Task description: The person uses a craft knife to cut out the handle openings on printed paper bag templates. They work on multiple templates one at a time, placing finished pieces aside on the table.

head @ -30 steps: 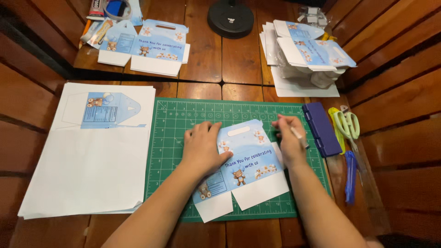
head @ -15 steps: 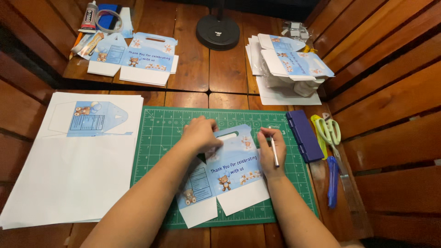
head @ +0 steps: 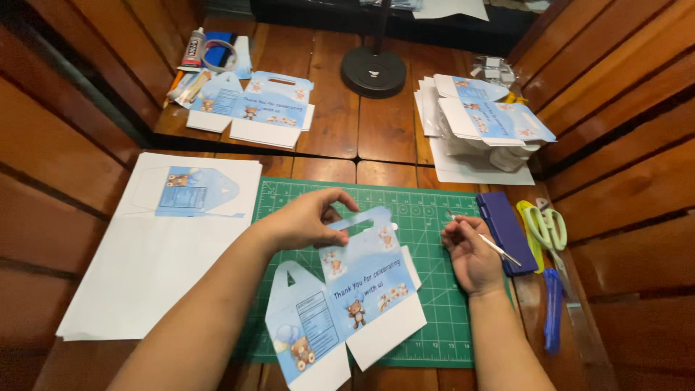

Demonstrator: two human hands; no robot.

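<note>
My left hand (head: 304, 217) pinches the top edge of a flat light-blue box cut-out (head: 351, 297) printed with teddy bears, lifting that edge off the green cutting mat (head: 434, 289). My right hand (head: 470, 253) rests palm-up on the mat to the right of the cut-out and holds a thin silver craft tool (head: 486, 240) between its fingers. The lower white flaps of the cut-out hang over the mat's near edge.
A stack of white printed sheets (head: 166, 246) lies left of the mat. A blue case (head: 504, 232), green scissors (head: 546, 228) and a blue cutter (head: 554, 311) lie to the right. Finished cut-outs (head: 253, 105), a stack of folded boxes (head: 485, 123), a lamp base (head: 373, 71) and glue (head: 192, 49) sit farther back.
My left hand has moved from pressing the cut-out flat to pinching and raising its top edge. My right hand has pulled away to the right with the tool.
</note>
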